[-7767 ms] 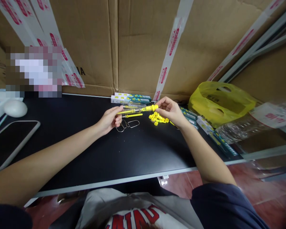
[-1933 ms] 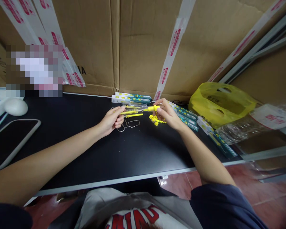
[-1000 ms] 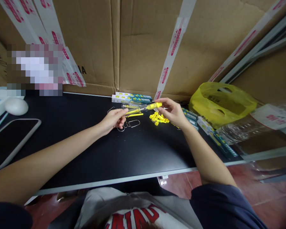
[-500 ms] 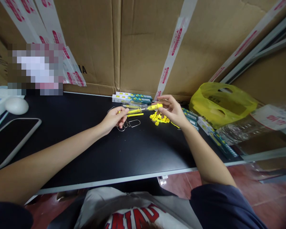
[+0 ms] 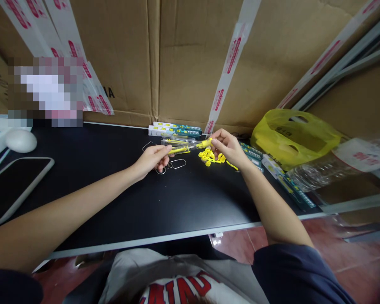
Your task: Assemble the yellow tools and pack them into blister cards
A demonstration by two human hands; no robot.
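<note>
A slim pen-like tool, clear in the middle and yellow toward both ends, is held level above the table. My left hand pinches its left end between thumb and fingers. The thumb and fingers of my right hand are closed on the thick yellow right end. Beneath that hand lies a pile of small yellow plastic parts. Bent metal wire clips lie below my left fingers. Behind the held tool are more clear-and-yellow tools, partly hidden by it.
Printed narrow boxes lie at the back, with more boxes at right. A yellow plastic bag and clear bottle stand beyond them. At left are a phone and a white rounded object. Cardboard walls the back.
My right fingers, spread apart around the tool's yellow end before, have closed on it. The tool's right end has shifted slightly left; my left hand keeps its grip.
</note>
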